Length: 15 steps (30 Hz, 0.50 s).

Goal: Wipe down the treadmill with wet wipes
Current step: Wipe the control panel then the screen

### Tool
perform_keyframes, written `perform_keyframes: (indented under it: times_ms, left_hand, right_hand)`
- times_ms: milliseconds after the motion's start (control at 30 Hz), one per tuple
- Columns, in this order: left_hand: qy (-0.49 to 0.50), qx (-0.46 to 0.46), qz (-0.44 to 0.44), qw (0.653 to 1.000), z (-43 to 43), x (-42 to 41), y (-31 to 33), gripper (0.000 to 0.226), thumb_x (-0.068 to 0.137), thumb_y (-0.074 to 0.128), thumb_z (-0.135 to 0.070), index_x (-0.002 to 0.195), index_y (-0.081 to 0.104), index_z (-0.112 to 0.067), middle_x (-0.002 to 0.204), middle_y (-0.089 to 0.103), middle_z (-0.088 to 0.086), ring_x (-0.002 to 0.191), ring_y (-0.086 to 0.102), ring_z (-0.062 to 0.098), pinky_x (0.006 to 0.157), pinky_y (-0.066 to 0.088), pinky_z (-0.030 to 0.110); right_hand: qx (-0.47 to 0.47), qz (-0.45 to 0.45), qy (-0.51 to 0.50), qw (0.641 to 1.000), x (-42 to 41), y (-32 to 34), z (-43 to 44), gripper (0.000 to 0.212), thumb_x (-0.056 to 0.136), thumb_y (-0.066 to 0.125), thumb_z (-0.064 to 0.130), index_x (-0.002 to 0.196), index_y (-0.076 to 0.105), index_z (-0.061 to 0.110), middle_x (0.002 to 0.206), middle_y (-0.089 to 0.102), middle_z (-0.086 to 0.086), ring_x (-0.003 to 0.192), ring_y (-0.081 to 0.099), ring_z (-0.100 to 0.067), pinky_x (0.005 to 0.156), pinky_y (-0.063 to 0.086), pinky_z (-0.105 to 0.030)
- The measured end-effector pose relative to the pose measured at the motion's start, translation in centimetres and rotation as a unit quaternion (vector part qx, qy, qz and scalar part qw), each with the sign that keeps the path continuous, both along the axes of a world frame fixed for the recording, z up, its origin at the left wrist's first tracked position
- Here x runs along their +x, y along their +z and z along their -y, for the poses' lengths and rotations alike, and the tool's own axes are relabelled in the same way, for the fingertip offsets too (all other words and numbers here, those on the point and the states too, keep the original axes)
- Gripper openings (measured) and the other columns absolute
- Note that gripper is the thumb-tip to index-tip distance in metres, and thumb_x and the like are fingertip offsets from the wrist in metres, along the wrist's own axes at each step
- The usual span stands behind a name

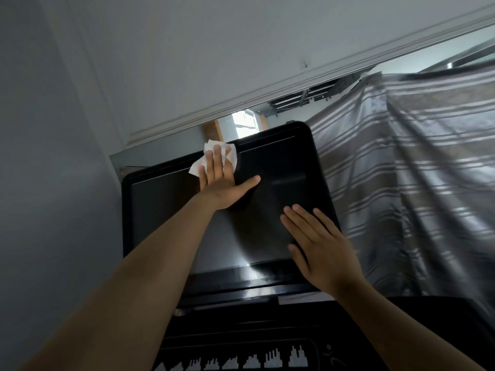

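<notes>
The treadmill's big black screen (166,210) fills the middle of the head view, tilted up toward me. My left hand (222,180) lies flat near the screen's top edge, pressing a white wet wipe (211,153) against the glass under its fingers. My right hand (321,245) rests flat with fingers apart on the lower right part of the screen, holding nothing. Below the screen sits the black console panel (241,349) with white bar-graph markings.
A grey striped curtain (415,183) hangs close to the right of the screen. A grey wall (53,156) stands at the left and a white ceiling moulding (267,89) runs overhead. A bright window opening (243,127) shows behind the screen's top.
</notes>
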<state>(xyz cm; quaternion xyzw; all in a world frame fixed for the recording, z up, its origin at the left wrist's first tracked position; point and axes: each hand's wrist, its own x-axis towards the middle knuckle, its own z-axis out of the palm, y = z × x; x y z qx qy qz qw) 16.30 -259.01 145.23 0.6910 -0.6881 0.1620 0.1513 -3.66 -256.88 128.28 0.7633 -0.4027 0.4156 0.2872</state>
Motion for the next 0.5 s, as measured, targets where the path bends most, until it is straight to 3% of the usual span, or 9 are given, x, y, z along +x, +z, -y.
perform_keyframes:
  times_ms: [233,367,500]
  left_hand:
    - [-0.002,0.048,0.001,0.999,-5.7,0.4,-9.9,0.120,0.077,0.045,-0.082,0.147,-0.030,-0.019,0.148,-0.044,0.007,0.134,-0.044,0.021,0.116,-0.021,0.044]
    - [-0.009,0.136,0.024,0.990,-9.1,0.9,-14.9,0.111,0.083,0.038,-0.080,0.140,-0.040,-0.026,0.143,-0.053,0.006,0.125,-0.055,0.018,0.114,-0.025,0.045]
    - [-0.019,0.164,0.009,0.986,-10.3,0.7,-16.1,0.107,0.083,0.036,-0.080,0.136,-0.042,-0.029,0.141,-0.055,0.004,0.124,-0.056,0.016,0.114,-0.025,0.045]
  right_hand:
    - [-0.005,0.004,0.003,1.000,0.3,-0.1,0.1,0.056,0.097,0.032,0.035,0.144,0.047,0.011,0.150,0.045,-0.005,0.141,0.037,-0.018,0.117,0.024,-0.040]
    - [-0.012,0.014,0.001,1.000,0.4,-0.3,0.0,0.055,0.097,0.031,0.034,0.144,0.047,0.009,0.150,0.045,-0.006,0.141,0.037,-0.019,0.116,0.027,-0.043]
    - [-0.010,0.028,-0.007,1.000,0.5,-1.0,-0.1,0.053,0.100,0.028,0.032,0.145,0.045,0.010,0.151,0.044,-0.006,0.142,0.036,-0.019,0.117,0.026,-0.044]
